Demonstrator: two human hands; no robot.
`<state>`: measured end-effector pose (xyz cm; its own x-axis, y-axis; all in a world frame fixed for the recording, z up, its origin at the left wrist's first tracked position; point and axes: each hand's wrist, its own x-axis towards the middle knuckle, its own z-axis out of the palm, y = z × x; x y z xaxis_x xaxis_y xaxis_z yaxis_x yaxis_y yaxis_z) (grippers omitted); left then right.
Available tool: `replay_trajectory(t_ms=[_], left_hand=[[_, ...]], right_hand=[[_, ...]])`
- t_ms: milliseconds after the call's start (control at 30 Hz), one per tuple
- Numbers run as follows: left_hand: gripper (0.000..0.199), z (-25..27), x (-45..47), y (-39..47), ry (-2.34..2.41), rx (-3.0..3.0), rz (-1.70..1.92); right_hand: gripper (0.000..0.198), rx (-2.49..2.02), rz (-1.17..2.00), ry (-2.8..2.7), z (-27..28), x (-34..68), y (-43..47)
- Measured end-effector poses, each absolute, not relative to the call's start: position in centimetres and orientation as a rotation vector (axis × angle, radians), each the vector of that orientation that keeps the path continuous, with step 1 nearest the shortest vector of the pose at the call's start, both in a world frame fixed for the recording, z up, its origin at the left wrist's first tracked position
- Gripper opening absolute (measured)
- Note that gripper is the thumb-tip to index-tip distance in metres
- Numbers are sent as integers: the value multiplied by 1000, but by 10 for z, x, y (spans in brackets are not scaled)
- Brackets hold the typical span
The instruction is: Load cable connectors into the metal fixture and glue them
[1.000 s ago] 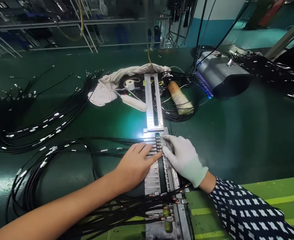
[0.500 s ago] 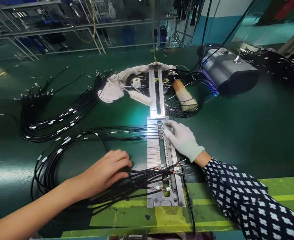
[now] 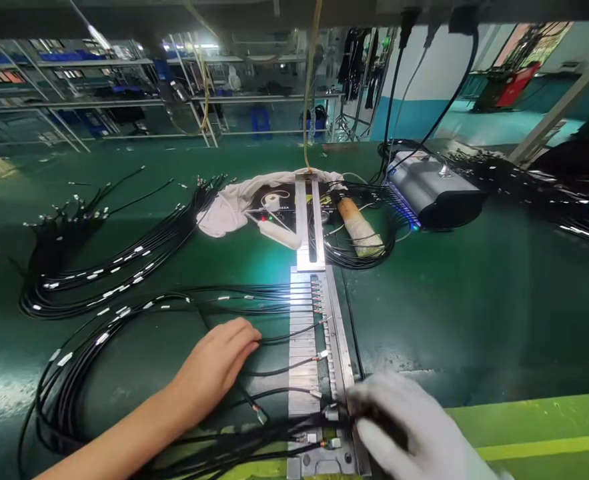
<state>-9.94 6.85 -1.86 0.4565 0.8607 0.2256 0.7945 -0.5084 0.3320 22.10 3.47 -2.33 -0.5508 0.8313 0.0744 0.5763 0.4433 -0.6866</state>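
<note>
My bare left hand [image 3: 224,353] lies left of the slotted metal fixture [image 3: 301,347], fingers closed on a black cable [image 3: 291,333] that runs from my fingertips across the slots. Lower down, loose cables with small metal-and-white connectors [image 3: 323,355] cross the fixture. My right hand [image 3: 414,423], in a white glove and smeared by motion, is at the fixture's lower right. Its thumb and fingers close around the end of a bundle of black cables [image 3: 254,437]. At the lit upper end, several cables [image 3: 254,290] sit side by side in the slots.
Behind the fixture are a white cloth [image 3: 219,217], a white stick-like piece [image 3: 279,235] and a taped wooden handle [image 3: 359,227]. A grey machine [image 3: 434,190] stands at right. More cable bundles [image 3: 109,273] lie at left. Yellow-green tape [image 3: 549,427] covers the near table edge.
My right hand has moved from the fixture's upper slots down to the bundle. A few cables now lie spread apart across the fixture. The view has tilted upward.
</note>
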Motion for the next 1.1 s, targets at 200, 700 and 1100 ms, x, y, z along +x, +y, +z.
replay_trajectory(t_ms=[200, 700, 1100], left_hand=[[22, -31, -57, 78, 1437, 2470, 500], [23, -31, -71, 115, 1348, 2718, 632], [28, -25, -74, 126, 1128, 2893, 426]], right_hand=[[13, -1054, 1064, -2252, -16, 231, 61], [19, -1286, 1205, -1805, -43, 220, 152], [17, -1288, 1080, -1874, -40, 218, 154]])
